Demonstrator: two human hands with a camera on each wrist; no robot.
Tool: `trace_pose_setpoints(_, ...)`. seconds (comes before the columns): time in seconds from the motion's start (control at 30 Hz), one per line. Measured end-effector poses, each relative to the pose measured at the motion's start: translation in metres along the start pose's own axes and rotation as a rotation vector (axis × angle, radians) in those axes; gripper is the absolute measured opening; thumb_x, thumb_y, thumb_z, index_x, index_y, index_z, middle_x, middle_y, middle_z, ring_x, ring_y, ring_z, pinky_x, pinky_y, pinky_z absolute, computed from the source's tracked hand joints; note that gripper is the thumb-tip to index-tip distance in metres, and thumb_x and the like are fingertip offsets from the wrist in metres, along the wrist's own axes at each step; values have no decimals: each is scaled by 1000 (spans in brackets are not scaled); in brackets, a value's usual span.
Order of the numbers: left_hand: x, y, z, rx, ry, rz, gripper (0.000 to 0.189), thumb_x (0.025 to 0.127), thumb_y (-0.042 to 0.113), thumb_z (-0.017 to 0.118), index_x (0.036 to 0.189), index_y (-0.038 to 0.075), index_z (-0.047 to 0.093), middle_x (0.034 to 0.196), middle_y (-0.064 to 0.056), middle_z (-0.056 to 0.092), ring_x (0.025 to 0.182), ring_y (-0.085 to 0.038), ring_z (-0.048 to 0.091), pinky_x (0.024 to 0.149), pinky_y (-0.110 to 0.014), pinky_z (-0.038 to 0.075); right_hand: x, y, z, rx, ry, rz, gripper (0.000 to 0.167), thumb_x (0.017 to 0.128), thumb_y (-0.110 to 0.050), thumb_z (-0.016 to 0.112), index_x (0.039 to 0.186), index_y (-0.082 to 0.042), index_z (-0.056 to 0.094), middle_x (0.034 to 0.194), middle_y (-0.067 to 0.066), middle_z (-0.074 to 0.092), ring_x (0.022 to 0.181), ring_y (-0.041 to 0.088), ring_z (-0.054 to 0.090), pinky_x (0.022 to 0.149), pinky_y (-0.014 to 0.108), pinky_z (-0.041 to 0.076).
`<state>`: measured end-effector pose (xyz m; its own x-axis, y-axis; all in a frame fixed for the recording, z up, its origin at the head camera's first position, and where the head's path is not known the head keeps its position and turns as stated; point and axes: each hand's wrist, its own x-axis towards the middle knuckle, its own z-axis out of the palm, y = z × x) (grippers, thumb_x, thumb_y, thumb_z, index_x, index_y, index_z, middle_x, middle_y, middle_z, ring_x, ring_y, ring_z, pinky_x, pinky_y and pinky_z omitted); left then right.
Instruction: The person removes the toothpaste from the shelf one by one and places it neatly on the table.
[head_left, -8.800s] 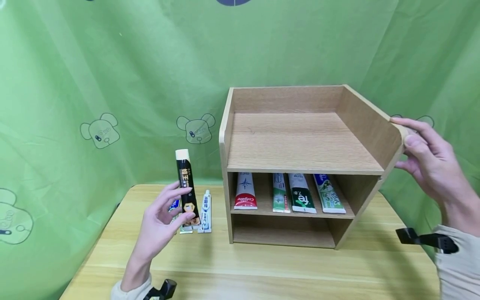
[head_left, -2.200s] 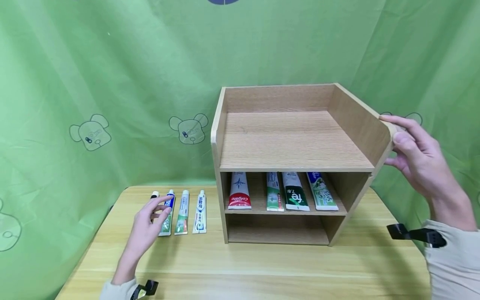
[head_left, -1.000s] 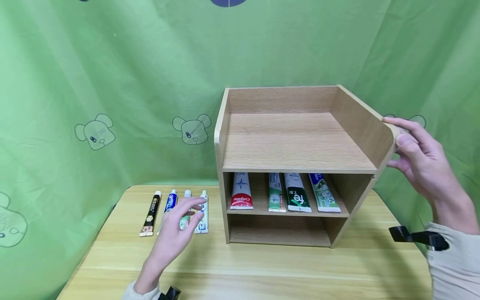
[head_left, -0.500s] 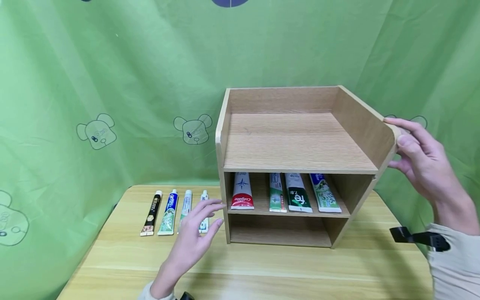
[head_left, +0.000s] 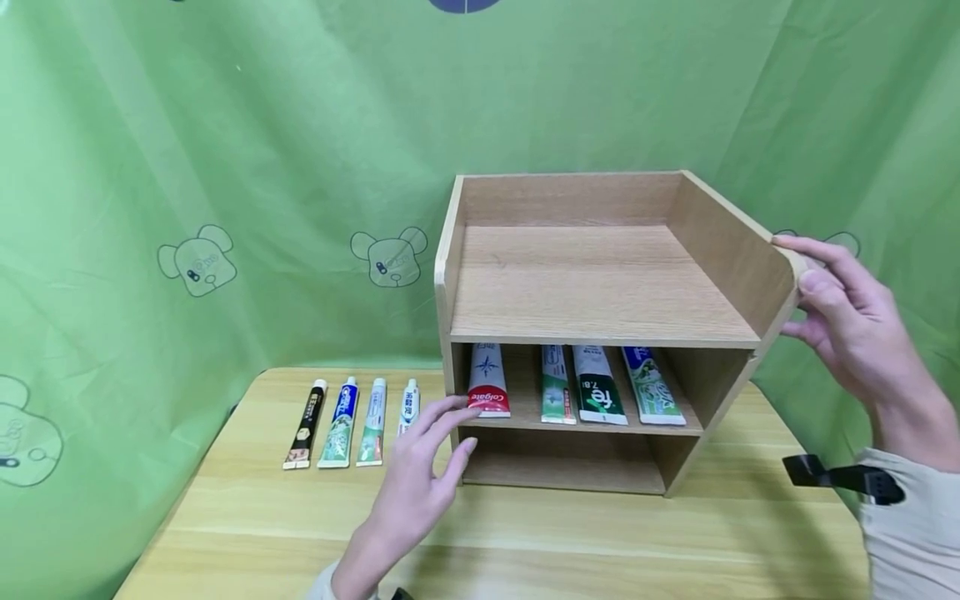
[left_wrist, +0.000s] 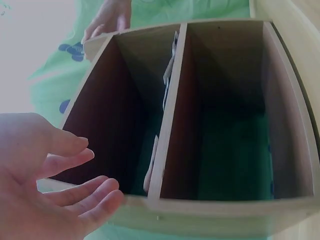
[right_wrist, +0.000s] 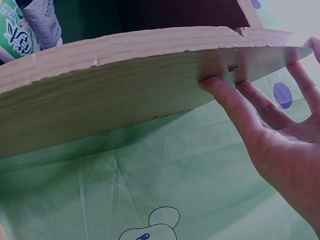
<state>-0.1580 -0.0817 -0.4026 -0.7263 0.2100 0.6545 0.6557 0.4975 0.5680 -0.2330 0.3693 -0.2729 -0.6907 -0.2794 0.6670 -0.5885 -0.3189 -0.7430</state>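
Note:
My left hand (head_left: pixel 416 479) hovers at the front left of the wooden shelf unit (head_left: pixel 592 283). Its fingers are loosely bent and hold nothing, with the fingertips right at the flat red end of a Colgate toothpaste tube (head_left: pixel 489 379). In the left wrist view the thumb and fingers (left_wrist: pixel 102 200) stand apart beside the compartments. At the unit's upper right corner, my right hand (head_left: pixel 862 325) grips the side panel, its fingertips against the outer face in the right wrist view. Also on the middle shelf lie a narrow green-white tube (head_left: pixel 557 387), a dark green-white tube (head_left: pixel 598 387) and a blue-green tube (head_left: pixel 652 387).
Left of the unit, a black toothpaste tube (head_left: pixel 305 425), a blue-green tube (head_left: pixel 340 425), a white-green tube (head_left: pixel 372 423) and a white-blue tube (head_left: pixel 409 404) lie in a row on the wooden table (head_left: pixel 247 533). A green curtain (head_left: pixel 300 125) hangs behind.
Earlier my left hand held the black tube upright; that tube now lies leftmost in the row. The left hand has since moved right, past the row to the shelf. My right hand keeps its grip.

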Motion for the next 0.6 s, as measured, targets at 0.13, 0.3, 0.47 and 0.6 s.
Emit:
trace_pose_setpoints(0.13, 5, 6, 10, -8, -37, -5, 36, 98, 13, 69, 134, 10, 66, 145, -11, 55, 133, -25, 54, 112, -45, 45, 0, 1, 0, -8, -4, 5, 46, 107, 9, 26, 153, 12, 28, 135, 19, 49, 109, 24, 63, 83, 34, 63)
trace_pose_setpoints(0.3, 13, 12, 26, 54, -98, 21, 39, 100, 16, 67, 139, 10, 62, 151, -15, 47, 137, -29, 48, 111, -47, 47, -1, 1, -1, 20, -10, -7, 46, 107, 9, 25, 153, 13, 26, 134, 21, 50, 108, 25, 64, 82, 35, 63)
trace_pose_setpoints(0.47, 21, 15, 39, 182, -88, 6, 41, 101, 16, 66, 142, 11, 59, 152, -18, 44, 137, -31, 46, 110, -45, 48, 1, 1, 0, 8, -10, -2, 46, 108, 9, 26, 153, 12, 26, 135, 20, 49, 109, 25, 63, 82, 35, 63)
trace_pose_setpoints(0.6, 28, 16, 48, 298, -64, -1, 42, 101, 13, 64, 142, 9, 57, 151, -23, 43, 136, -35, 46, 109, -44, 49, 1, 0, 1, 9, -5, -3, 46, 108, 9, 26, 153, 12, 26, 134, 20, 50, 108, 24, 64, 82, 35, 63)
